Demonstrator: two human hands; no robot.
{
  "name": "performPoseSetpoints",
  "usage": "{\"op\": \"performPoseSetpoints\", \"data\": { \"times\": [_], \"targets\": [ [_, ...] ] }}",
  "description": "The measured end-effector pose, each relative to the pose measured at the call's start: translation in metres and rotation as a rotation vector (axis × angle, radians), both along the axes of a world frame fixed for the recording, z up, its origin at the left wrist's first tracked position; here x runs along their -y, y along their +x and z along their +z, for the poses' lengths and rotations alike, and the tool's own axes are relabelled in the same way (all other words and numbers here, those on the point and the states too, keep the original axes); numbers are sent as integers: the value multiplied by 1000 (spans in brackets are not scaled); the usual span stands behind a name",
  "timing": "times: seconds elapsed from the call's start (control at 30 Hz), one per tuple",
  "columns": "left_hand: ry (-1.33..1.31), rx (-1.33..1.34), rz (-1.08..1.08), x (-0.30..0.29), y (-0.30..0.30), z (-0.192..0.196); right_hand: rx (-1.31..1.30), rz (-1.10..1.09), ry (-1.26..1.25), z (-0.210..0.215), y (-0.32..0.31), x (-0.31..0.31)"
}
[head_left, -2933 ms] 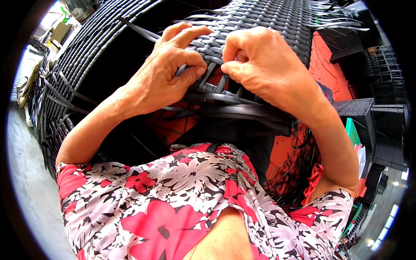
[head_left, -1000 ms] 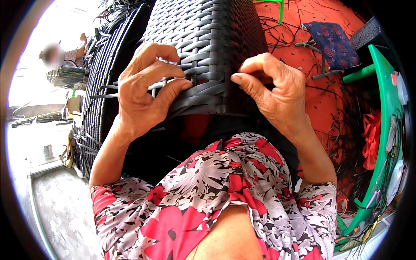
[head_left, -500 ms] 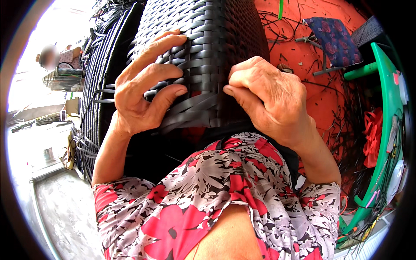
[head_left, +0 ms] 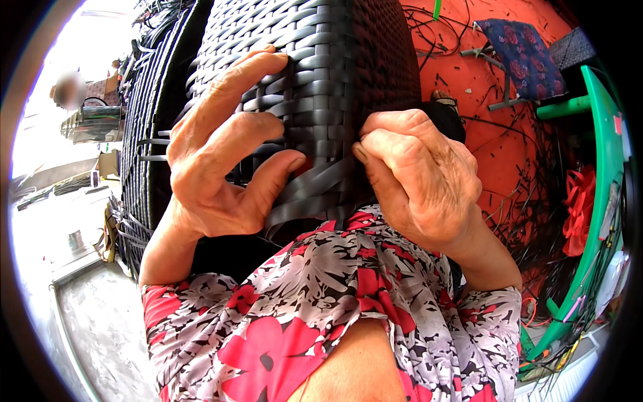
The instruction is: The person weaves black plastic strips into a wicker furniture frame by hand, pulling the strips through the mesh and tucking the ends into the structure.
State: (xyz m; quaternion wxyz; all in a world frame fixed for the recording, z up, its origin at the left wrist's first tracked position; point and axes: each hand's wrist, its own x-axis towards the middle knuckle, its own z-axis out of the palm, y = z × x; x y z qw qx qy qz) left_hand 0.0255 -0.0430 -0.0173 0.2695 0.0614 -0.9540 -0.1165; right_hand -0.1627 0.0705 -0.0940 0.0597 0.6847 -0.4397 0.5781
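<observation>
The wicker (head_left: 323, 87) lay between our left hand (head_left: 207, 175), fingers spread, and our right hand (head_left: 423, 175), bunched on we couldn't tell what, as we seemingly wove its near edge, which probably needed tightening next.

Bright white light washes out the far left, the black weave (head_left: 325, 77) has a shadowy right side, and straight lines bend near the round edge.

Wicker corner (head_left: 333, 127) btwn L hand (head_left: 214, 164) & R hand (head_left: 425, 171)
</observation>
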Motion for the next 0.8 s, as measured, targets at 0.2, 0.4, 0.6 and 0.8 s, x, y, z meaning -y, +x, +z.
{"op": "performPoseSetpoints", "data": {
  "times": [0.2,0.4,0.6,0.8],
  "targets": [
    [37,-16,14,-2,-7,-1,40,-43,2,0,1,1],
    [87,-24,56,-7,-13,-3,66,-94,39,1,4,0],
    [107,50,70,0,-18,3,141,-136,90,2,6,5],
    [-21,-20,60,4,-21,-7,684,76,429,-12,-5,-1]
  ]
}}
